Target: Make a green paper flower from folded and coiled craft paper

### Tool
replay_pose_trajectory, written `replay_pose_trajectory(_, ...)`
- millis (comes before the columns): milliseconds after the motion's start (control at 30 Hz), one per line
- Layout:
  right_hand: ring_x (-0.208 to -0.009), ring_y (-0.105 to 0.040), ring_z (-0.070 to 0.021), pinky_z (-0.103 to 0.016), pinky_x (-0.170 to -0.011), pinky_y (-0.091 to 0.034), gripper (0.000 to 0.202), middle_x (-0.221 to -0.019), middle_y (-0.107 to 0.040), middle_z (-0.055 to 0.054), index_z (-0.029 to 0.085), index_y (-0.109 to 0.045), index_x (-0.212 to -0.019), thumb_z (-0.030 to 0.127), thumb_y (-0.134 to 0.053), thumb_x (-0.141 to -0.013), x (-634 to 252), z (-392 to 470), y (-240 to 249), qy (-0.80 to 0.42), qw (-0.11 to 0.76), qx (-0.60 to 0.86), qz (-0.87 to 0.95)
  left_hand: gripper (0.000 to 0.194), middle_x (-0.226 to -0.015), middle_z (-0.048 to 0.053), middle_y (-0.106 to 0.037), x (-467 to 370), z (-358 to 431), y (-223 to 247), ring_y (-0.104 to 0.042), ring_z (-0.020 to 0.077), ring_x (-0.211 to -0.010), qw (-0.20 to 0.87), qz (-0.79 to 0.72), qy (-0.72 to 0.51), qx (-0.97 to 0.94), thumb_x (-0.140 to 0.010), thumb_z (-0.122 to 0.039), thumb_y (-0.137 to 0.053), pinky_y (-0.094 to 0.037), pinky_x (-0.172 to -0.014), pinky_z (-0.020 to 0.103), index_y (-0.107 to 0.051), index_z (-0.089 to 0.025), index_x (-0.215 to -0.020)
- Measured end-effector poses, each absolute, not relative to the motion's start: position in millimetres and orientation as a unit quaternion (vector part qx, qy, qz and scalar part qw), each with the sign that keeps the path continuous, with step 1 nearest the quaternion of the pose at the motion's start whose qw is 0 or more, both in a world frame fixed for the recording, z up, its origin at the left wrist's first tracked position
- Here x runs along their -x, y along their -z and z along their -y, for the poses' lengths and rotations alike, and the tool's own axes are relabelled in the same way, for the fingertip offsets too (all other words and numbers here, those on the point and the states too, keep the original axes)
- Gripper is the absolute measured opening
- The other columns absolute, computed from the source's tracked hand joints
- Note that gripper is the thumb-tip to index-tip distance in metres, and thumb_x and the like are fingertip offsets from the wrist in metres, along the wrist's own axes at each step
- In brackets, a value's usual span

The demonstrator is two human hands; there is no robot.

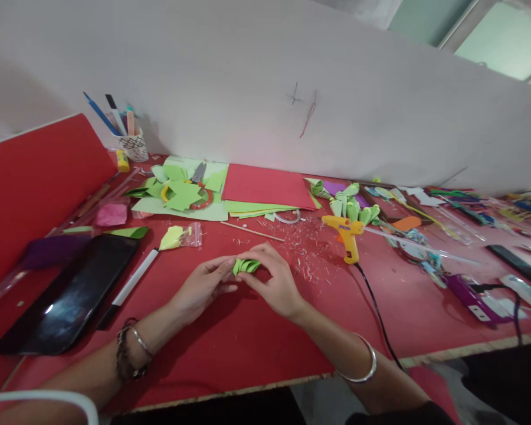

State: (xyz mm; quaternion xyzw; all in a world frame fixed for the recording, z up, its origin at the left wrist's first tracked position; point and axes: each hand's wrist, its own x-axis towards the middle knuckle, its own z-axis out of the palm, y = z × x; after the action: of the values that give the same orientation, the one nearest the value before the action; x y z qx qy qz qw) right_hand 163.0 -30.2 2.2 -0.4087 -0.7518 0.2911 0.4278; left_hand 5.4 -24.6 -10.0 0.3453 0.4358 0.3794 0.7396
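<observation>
Between my two hands, just above the red tabletop, is a small curled piece of green paper (246, 267) with dark lines along it. My left hand (206, 286) pinches its left end with thumb and forefinger. From the right, my right hand (277, 280) grips the same piece, thumb below and fingers over the top. A thin wooden stick (252, 231) lies just behind my hands. Left of them are a black-and-white marker (135, 280) and a yellow-green paper piece (171, 238) by a small clear bag (192, 234).
A yellow glue gun (347, 236) with a black cord lies right; rolled green paper pieces (349, 203) sit behind it. Scissors (199, 173) rest among green cutouts beside a red sheet (265, 188). A black tablet-like slab (71, 295) is left, a purple power strip (475, 298) far right.
</observation>
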Motion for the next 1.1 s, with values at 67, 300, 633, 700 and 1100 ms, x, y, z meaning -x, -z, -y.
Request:
replay_pose_trajectory(67, -0.080, -0.052, -0.0132, -0.028, -0.073, -0.044, 0.019, -0.086, -0.051, -0.001, 0.024, -0.056, -0.094, 0.024, -0.057, -0.075, -162.9, 29.9, -2.2, -0.288, 0.426, 0.414, 0.751, 0.024, -0.072, 0.001, -0.060, -6.1, 25.3, 9.2, -0.055, 0.0103, -0.068, 0.731, -0.438, -0.379, -0.360, -0.068, -0.038, -0.061, -0.046, -0.059, 0.018, -0.064, -0.018, -0.081)
replay_pose_trajectory(300, -0.080, -0.052, -0.0126, -0.027, -0.072, -0.044, 0.016, -0.084, -0.051, -0.001, 0.023, -0.057, -0.091, 0.022, -0.057, -0.075, -163.2, 29.0, -3.2, -0.284, 0.426, 0.420, 0.749, 0.027, -0.082, 0.005, -0.064, -7.3, 25.9, 10.9, -0.058, 0.0139, -0.076, 0.729, -0.423, -0.388, -0.373, -0.070, -0.038, -0.060, -0.049, -0.062, 0.022, -0.065, -0.016, -0.086)
replay_pose_trajectory(633, -0.078, -0.052, -0.0121, -0.025, -0.070, -0.044, 0.017, -0.084, -0.051, -0.001, 0.022, -0.058, -0.091, 0.025, -0.058, -0.074, -163.6, 28.9, -2.1, -0.286, 0.422, 0.418, 0.752, 0.026, -0.087, 0.003, -0.065, -7.1, 25.3, 10.1, -0.057, 0.0130, -0.075, 0.710, -0.430, -0.375, -0.412, -0.069, -0.033, -0.062, -0.048, -0.062, 0.021, -0.064, -0.019, -0.091)
replay_pose_trajectory(700, -0.078, -0.052, -0.0122, -0.025, -0.071, -0.044, 0.018, -0.084, -0.051, -0.001, 0.022, -0.057, -0.092, 0.026, -0.058, -0.074, -163.6, 29.2, -2.6, -0.283, 0.421, 0.416, 0.755, 0.025, -0.085, 0.002, -0.064, -7.5, 25.1, 10.5, -0.056, 0.0119, -0.072, 0.706, -0.435, -0.382, -0.408, -0.069, -0.033, -0.062, -0.048, -0.060, 0.020, -0.064, -0.019, -0.090)
replay_pose_trajectory(1100, -0.082, -0.052, -0.0144, -0.030, -0.074, -0.045, 0.029, -0.090, -0.052, -0.003, 0.026, -0.051, -0.103, 0.027, -0.057, -0.075, -163.4, 31.8, -5.1, -0.285, 0.420, 0.398, 0.764, 0.025, -0.052, -0.005, -0.049, -7.0, 24.4, 10.0, -0.047, 0.0047, -0.050, 0.775, -0.422, -0.367, -0.293, -0.065, -0.038, -0.065, -0.044, -0.052, 0.016, -0.061, -0.014, -0.068)
